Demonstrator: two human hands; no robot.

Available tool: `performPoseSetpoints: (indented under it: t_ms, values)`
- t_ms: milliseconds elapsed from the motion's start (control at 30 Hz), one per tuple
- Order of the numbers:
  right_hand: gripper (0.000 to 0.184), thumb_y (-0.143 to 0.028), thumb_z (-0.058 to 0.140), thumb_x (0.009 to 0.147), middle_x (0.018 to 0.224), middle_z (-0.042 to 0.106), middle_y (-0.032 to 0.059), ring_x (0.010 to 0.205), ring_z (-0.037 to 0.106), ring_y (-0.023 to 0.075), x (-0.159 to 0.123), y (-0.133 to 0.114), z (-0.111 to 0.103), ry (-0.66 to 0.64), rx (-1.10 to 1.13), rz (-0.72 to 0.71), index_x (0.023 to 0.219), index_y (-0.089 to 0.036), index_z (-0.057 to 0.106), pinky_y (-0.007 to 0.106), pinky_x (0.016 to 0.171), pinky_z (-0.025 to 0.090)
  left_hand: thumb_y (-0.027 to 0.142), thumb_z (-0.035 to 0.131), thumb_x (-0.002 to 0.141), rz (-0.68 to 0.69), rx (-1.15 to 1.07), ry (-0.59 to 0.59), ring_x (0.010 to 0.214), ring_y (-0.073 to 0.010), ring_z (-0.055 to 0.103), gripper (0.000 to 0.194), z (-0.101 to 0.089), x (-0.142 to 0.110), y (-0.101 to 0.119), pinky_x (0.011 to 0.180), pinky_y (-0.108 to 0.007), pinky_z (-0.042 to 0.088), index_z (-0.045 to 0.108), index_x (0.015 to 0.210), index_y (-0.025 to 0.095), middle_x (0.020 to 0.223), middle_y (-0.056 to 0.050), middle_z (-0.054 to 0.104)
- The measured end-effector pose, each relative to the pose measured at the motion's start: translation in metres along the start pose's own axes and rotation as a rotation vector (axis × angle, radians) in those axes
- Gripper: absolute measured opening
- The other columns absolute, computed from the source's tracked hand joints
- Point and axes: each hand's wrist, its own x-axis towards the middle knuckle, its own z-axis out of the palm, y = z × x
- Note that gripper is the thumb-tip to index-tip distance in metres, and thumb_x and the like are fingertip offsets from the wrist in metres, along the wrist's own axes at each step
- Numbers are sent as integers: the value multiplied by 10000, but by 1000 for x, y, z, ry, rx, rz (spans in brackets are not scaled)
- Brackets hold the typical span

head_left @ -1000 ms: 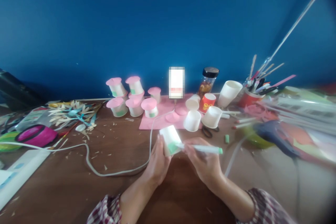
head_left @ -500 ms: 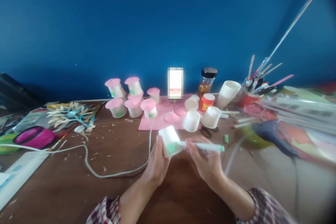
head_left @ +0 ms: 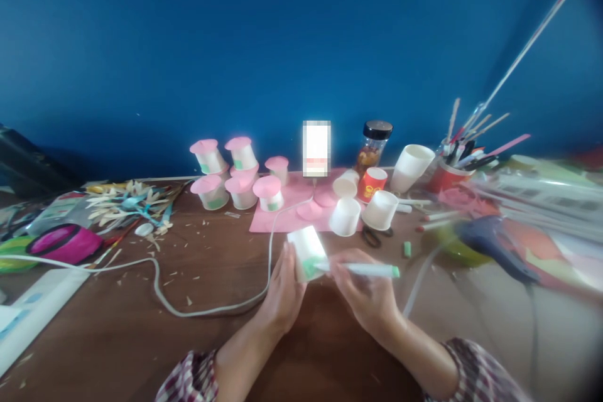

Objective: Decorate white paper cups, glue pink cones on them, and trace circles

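Observation:
A white paper cup (head_left: 307, 245) with a green patch near its rim is held tilted above the table, my left hand (head_left: 283, 289) wrapped round its left side. My right hand (head_left: 365, 295) grips a green marker pen (head_left: 372, 270), whose tip meets the green patch on the cup. The marker's green cap (head_left: 407, 249) lies on the table to the right. Behind the cup, white paper cups (head_left: 345, 217) stand near a red paper cup (head_left: 374, 184). At the left back, several white cups (head_left: 215, 198) with pink paper discs on top are stacked.
Pink paper (head_left: 271, 221) lies under some cups. A white cable (head_left: 202, 313) crosses the table. Scissors (head_left: 371, 237), a lidded jar (head_left: 372, 144), a pen holder (head_left: 447, 176) and a glue gun (head_left: 494, 242) are on the right. Wooden flowers (head_left: 132, 204) and a magenta pouch (head_left: 66, 243) are on the left.
The marker has shifted slightly left and down against the cup, and my right hand with it. Both hands keep their hold.

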Motion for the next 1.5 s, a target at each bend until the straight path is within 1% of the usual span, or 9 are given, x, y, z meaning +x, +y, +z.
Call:
performPoseSetpoints:
  t_ms: [100,333,500,700,833,967,1167,1367,1500]
  values:
    - [74,-187,596,837,704,652,17,613,608,130,-1,-3,-1,-52,-42,-65,779,-184,642,220,571,497,550,532,826,-31,-4,-30,1327,-330,421,591,1,-1,1,1075,-444,443,541,1295,191,1263,-119,613]
    - [67,-195,585,851,761,652,15,640,606,126,1,-3,-4,-10,-95,-79,875,-189,648,214,583,490,522,588,784,-11,5,-30,1420,-334,236,607,-2,0,-4,1158,-438,319,542,1302,208,1369,-92,541]
    - [81,-208,572,858,736,651,25,638,608,136,2,-5,-4,-72,-84,-93,816,-185,638,229,587,502,492,553,820,4,38,-25,1423,-330,230,592,-3,-1,-4,1149,-460,320,500,1335,204,1416,-99,488]
    - [76,-219,573,864,776,650,31,663,614,142,1,-2,-4,-8,-82,-57,875,-187,642,227,585,501,506,561,816,16,77,-18,1439,-321,175,643,-2,0,-2,1167,-436,263,460,1368,192,1481,-112,399]
    - [83,-214,567,862,741,642,24,627,596,135,1,-2,-3,-77,-58,-64,824,-190,636,224,568,490,522,532,835,-19,50,27,1441,-313,165,663,1,0,-2,1166,-440,267,426,1397,186,1500,-107,372]
    - [70,-201,572,858,738,638,16,622,592,129,0,-3,-3,-39,-78,-68,834,-193,637,219,563,480,539,502,847,-17,22,-29,1436,-299,190,629,1,-1,0,1151,-423,306,454,1383,211,1483,-86,403]
    - [69,-173,575,854,767,653,15,691,613,133,2,-3,-4,-72,-120,-127,857,-199,639,230,646,488,531,583,804,7,143,3,1451,-286,84,671,-9,0,-1,1199,-399,93,498,1343,140,1484,-139,390]
    - [100,-185,563,841,707,631,18,634,591,142,3,-5,-3,-111,-133,-99,754,-191,612,247,595,470,555,435,883,-30,115,10,1434,-297,195,624,-4,-1,0,1141,-472,292,393,1417,236,1550,-77,270]
    - [67,-181,564,845,747,641,21,663,604,146,2,-4,-3,-88,-105,-93,817,-196,622,248,619,483,546,588,799,10,162,6,1442,-294,155,697,-4,-1,0,1188,-443,142,461,1374,174,1505,-112,362]
